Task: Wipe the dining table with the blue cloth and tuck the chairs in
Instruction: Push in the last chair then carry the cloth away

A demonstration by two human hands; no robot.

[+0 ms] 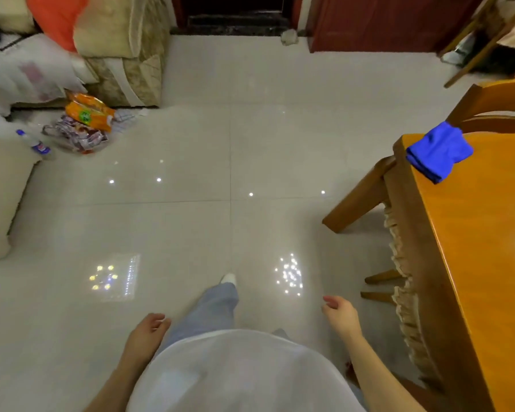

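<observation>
The blue cloth (439, 151) lies crumpled on the near corner of the orange wooden dining table (488, 248) at the right edge of the view. A wooden chair (494, 99) stands at the table's far end, its curved back showing behind the cloth. Another chair's legs (381, 286) and frilled seat cushion (405, 292) show under the table's left side. My left hand (147, 331) hangs by my hip, fingers loosely curled, holding nothing. My right hand (341, 315) hangs low beside the table, also empty with relaxed fingers.
Glossy white floor tiles (220, 173) stretch ahead. A beige sofa (125, 49) with cushions stands at back left, with snack bags (87, 114) and a plastic bottle (35, 144) on the floor before it. A red door (384, 22) and dark doorway lie at the back.
</observation>
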